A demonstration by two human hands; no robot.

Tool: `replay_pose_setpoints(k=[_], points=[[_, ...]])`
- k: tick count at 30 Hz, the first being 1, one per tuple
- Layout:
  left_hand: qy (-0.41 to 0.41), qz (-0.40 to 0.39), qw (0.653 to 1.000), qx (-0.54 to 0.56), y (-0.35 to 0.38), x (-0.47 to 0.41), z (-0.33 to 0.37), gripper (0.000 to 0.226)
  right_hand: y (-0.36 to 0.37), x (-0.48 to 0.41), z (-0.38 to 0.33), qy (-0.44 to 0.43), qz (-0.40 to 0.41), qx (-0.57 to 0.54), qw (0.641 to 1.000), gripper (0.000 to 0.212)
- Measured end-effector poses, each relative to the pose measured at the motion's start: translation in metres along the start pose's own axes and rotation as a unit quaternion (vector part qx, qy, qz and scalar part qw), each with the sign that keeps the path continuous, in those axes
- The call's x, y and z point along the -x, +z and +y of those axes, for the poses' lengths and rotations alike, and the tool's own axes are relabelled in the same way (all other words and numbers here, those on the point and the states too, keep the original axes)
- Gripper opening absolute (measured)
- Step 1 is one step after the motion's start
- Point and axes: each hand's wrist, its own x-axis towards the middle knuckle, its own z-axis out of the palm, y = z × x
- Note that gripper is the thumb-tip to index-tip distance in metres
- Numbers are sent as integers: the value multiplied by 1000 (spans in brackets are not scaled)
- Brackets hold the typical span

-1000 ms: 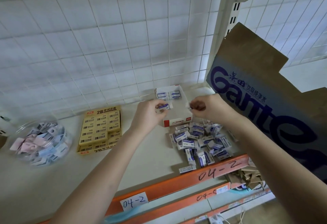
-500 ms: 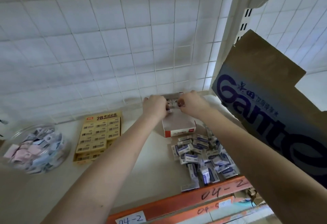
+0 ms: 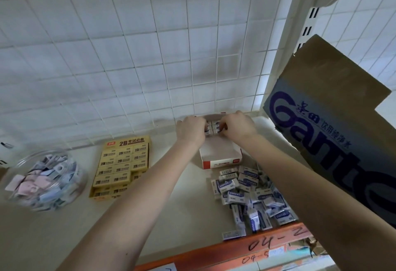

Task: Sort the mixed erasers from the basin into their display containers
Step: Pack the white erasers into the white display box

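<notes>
Far left: clear round plastic basin [image 3: 42, 180] of mixed pastel erasers, on the shelf, well apart from both hands.

Next: yellow cardboard display box of 2B erasers [image 3: 122, 168], looks close to full.

Centre: left hand [image 3: 190, 129] at the back-left of the white cardboard display box with red front [image 3: 220, 160]. Fingers are curled down, tips against the left end of the row of blue-and-white wrapped erasers [image 3: 214, 126] at the box's back wall. Can't tell if it grips one or only braces the row.

Right hand [image 3: 239, 126] at the row's right end, fingers narrow and curled, pinching an eraser in the row. The front of the box floor is bare.

Right of that: loose pile of blue-and-white erasers [image 3: 252, 193] on the shelf, just in front of the white box, running to the orange shelf edge [image 3: 267, 243]. Far right: brown-and-blue cardboard carton [image 3: 334, 142], near the right forearm.

My read: seating the back row, most of the pile left to go.

To do it well:
- brace the row end with the left, press the new eraser flat with the right
- labels all one way, flush to the back wall, no gaps
- fill back to front
- the box is probably light, so hold it while pressing
- lift the right forearm clear of the pile, as a sweep could knock erasers over the shelf edge
</notes>
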Motion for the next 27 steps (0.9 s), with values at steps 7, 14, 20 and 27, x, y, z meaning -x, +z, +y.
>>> replay_pose_setpoints(k=[7, 14, 20, 27], points=[[-13, 12, 999, 45, 5, 2, -1, 22, 6, -4, 2, 21, -2, -66, 998, 16], [-25, -4, 999, 35, 0, 3, 2, 19, 12, -1, 2, -3, 9, -17, 1000, 21], [21, -45, 998, 29, -30, 11, 3, 26, 2, 15, 6, -41, 7, -20, 999, 33], [81, 31, 958, 273, -54, 72, -12, 28, -24, 73, 27, -115, 98, -164, 975, 19]])
